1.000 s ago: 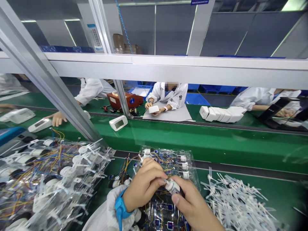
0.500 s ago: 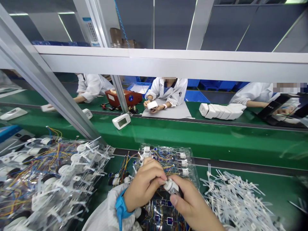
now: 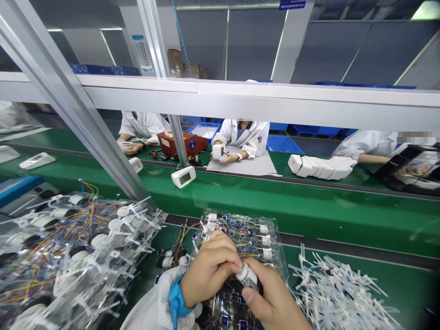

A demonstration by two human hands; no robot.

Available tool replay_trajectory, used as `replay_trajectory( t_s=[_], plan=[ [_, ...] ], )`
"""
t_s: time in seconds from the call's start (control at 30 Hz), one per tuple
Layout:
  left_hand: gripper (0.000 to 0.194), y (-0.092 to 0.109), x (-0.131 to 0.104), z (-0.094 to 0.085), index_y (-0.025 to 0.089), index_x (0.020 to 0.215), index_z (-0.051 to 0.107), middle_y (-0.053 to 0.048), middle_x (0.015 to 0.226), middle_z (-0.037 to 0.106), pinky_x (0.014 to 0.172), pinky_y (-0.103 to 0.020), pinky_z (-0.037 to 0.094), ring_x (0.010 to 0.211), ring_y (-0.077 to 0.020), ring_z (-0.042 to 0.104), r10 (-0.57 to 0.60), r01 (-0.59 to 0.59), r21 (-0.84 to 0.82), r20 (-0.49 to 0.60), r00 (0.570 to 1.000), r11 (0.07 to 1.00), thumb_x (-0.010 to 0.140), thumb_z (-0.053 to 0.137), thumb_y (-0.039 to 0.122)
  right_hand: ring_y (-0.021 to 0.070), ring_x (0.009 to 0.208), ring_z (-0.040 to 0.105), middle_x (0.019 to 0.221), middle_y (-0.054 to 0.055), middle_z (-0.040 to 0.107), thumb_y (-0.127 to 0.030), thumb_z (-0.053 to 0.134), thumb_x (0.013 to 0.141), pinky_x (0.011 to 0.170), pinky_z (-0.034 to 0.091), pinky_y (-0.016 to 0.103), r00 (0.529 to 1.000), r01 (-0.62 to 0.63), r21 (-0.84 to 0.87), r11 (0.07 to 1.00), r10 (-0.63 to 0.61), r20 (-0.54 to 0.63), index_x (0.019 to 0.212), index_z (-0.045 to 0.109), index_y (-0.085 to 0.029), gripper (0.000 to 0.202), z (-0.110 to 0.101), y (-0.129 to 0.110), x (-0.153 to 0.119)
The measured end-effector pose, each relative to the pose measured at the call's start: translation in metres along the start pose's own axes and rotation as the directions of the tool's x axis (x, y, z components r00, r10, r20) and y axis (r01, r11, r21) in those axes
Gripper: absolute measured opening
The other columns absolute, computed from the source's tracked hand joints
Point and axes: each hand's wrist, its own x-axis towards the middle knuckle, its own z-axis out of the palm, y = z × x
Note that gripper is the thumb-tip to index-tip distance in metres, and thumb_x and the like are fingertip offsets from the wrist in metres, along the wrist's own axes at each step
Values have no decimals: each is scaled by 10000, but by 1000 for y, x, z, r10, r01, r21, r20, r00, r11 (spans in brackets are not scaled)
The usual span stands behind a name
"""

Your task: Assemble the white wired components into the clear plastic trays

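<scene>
A small white cylindrical part (image 3: 246, 275) with a grey lower section sits between my two hands. My right hand (image 3: 270, 291) grips its body between thumb and fingers. Closed in a pinch, my left hand (image 3: 215, 266) has its fingertips against the part's upper left end; what exactly lies under them is hidden. A blue strap (image 3: 178, 298) circles my left wrist. Beneath and behind the hands, a clear plastic tray (image 3: 280, 238) holds several white parts, small blue pieces and coloured wires.
Stacked trays of wired white parts and white strips (image 3: 85, 247) fill the left. A heap of white plastic strips (image 3: 343, 288) lies right. Beyond runs a green conveyor (image 3: 261, 197) carrying white housings (image 3: 183, 177). A metal post (image 3: 85, 119) slants at left; co-workers sit opposite.
The view has shifted slightly, so the scene sits lower and further right. My hands keep their hold on the white part. The co-worker opposite has turned a white housing more upright.
</scene>
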Motion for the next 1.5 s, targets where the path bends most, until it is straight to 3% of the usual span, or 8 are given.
replay_trajectory(
  t_s=[0.3,0.6,0.83,1.2,1.3,1.5],
  plan=[
    [246,4,1,-1,182,844,667,-40,760,672,798,-347,396,762,-160,600,20,-20,10,-5,1000,1000,993,547,337,156,550,412,648,-27,467,-681,362,972,524,263,271,1000,19,-69,997,-19,1,897,586,-188,547,0,-3,-2],
    [242,8,3,-4,186,890,639,-30,815,666,829,-342,353,792,-152,573,28,-36,153,49,998,988,1019,494,330,223,655,523,713,34,579,-791,363,931,610,413,300,999,-25,6,1000,25,-41,928,685,-205,669,-10,-7,-2],
    [258,12,5,-9,189,916,631,-34,848,667,845,-342,345,818,-156,566,32,-44,182,64,997,982,1025,475,362,225,650,521,712,29,573,-766,389,940,617,404,301,999,-27,-12,1000,27,-30,901,676,-212,625,-13,-6,-3],
    [243,7,3,-2,188,835,641,-31,763,671,823,-353,378,768,-156,592,51,-54,139,23,998,989,1011,503,283,216,610,515,689,26,576,-746,380,948,585,420,292,1000,4,-46,999,-5,-31,939,671,-200,619,-5,0,-2],
    [269,6,3,-2,187,838,646,-32,765,674,821,-348,383,765,-154,590,37,-40,142,26,999,989,1019,488,308,212,608,522,692,26,578,-740,350,956,571,410,284,999,39,-66,997,-38,20,942,659,-187,634,-6,4,2],
    [283,6,4,-6,193,901,666,-50,853,673,833,-344,391,839,-172,590,-32,17,178,83,996,984,1022,470,356,217,684,542,755,23,593,-689,403,977,636,406,289,1000,-18,-33,999,17,-13,983,654,-193,556,-7,7,1]
  ],
)
